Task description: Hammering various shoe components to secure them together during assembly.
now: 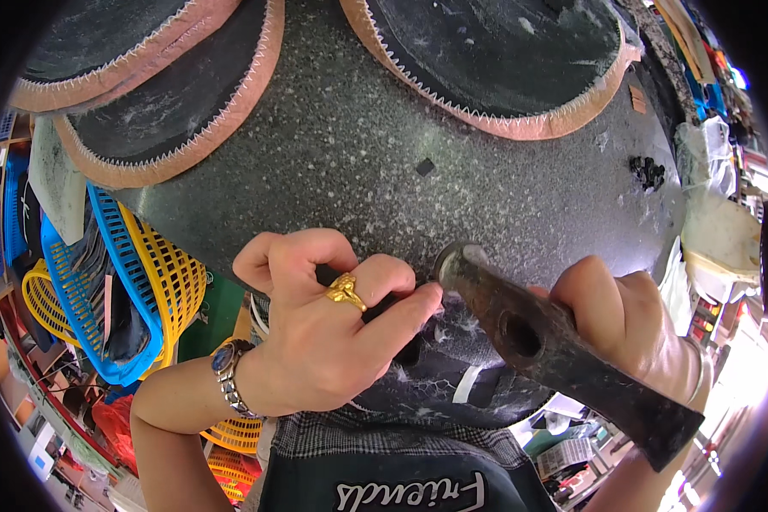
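Observation:
My right hand [627, 320] is closed round the handle of a hammer, mostly hidden behind its dark, worn metal head [563, 354]. The hammer's rounded face is just right of my left fingertips, close above the near part of the grey worktop [316, 179]. My left hand [333, 324] is bent with its fingers curled, pressing on a black piece [380, 307] that shows only between the fingers. Below both hands lies dark, creased material [427, 384] with whitish marks and a small white strip [467, 384].
Dark oval pieces [495, 60] with tan, zigzag-stitched rims lie at the far side, two more overlapping at far left. A small black square [425, 167] and a black clump [647, 172] are on the worktop. Blue [136, 341] and yellow [183, 282] baskets stand left.

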